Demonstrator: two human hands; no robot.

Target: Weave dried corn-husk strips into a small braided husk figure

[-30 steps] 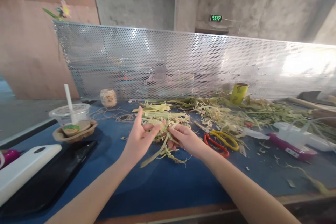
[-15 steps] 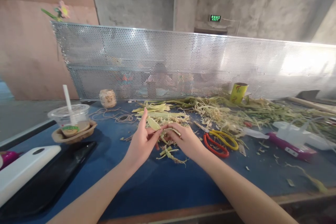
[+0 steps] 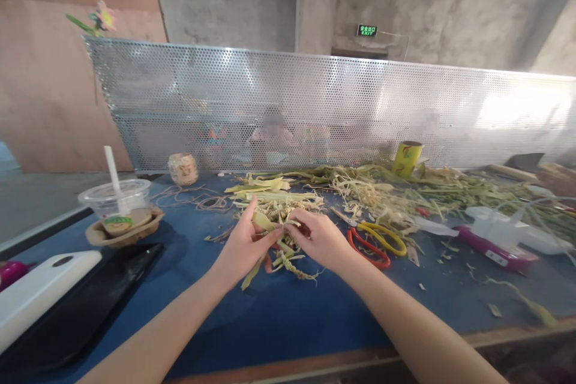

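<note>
My left hand point(image 3: 237, 247) pinches a pale green husk strip point(image 3: 262, 221) between thumb and fingers, and one end of it hangs down below the palm. Against those fingertips, my right hand point(image 3: 320, 239) is closed on the same strip, so the exact spot where they meet is partly hidden. Just under both hands lies a braided length of husk point(image 3: 293, 268) on the blue tabletop. Behind them spreads a heap of husk strips point(image 3: 270, 183). To the right of my right hand rest scissors point(image 3: 386, 236) with one red and one yellow handle.
On the left stand a lidded plastic cup point(image 3: 121, 204) with a straw, a black tablet point(image 3: 90, 306) and a white device point(image 3: 45, 288). A wound roll point(image 3: 183, 169), a yellow-green can point(image 3: 406, 159) and a perforated metal screen point(image 3: 270, 90) are behind. A purple-and-white device point(image 3: 495, 246) lies right.
The husk strip has turned, and a long end now hangs below my left hand. My right fingers have curled more tightly at the meeting point. The scissors and the braid stay put.
</note>
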